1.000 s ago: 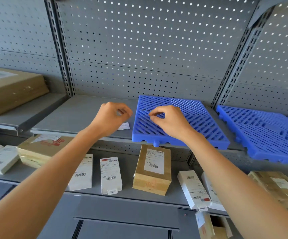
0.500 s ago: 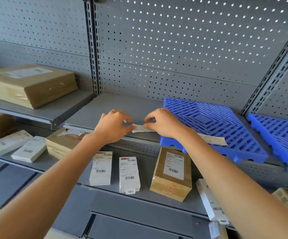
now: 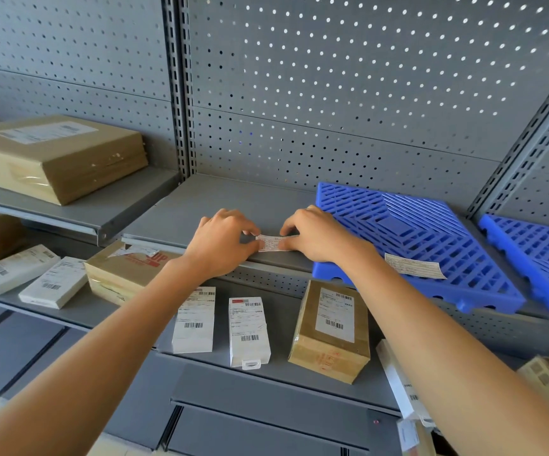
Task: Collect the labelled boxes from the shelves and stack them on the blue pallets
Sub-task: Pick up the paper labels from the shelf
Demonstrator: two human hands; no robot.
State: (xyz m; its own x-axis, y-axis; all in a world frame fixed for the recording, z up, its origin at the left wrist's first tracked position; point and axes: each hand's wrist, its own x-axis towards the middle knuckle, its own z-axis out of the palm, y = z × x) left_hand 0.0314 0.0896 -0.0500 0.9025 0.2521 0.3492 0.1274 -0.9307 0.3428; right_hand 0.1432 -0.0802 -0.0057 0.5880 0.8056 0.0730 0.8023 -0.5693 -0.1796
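My left hand (image 3: 220,240) and right hand (image 3: 316,235) meet at the front edge of the middle shelf (image 3: 200,205), each pinching one end of a small printed label (image 3: 271,242) stretched flat between them, thumbs and fingertips curled onto the paper.

Just right of my right hand, a blue pallet (image 3: 411,238) lies on the same shelf, its front corner jutting over the edge. A second label (image 3: 413,265) lies on the pallet near my right forearm. Another blue pallet (image 3: 536,251) sits further right, past the upright.

The boxes are all off the pallets. On the lower shelf (image 3: 279,366) beneath my arms stand two white boxes (image 3: 194,319), (image 3: 248,330), side by side but apart, and a brown box (image 3: 332,330) to their right, each with a barcode label on top. Left of them, a brown taped box (image 3: 118,274) sits partly under the middle shelf, with two more white boxes (image 3: 15,268), (image 3: 54,283) beside it. A big flat brown box (image 3: 56,156) rests on the upper left shelf (image 3: 79,215). More boxes show at the lower right, partly hidden by my right arm.
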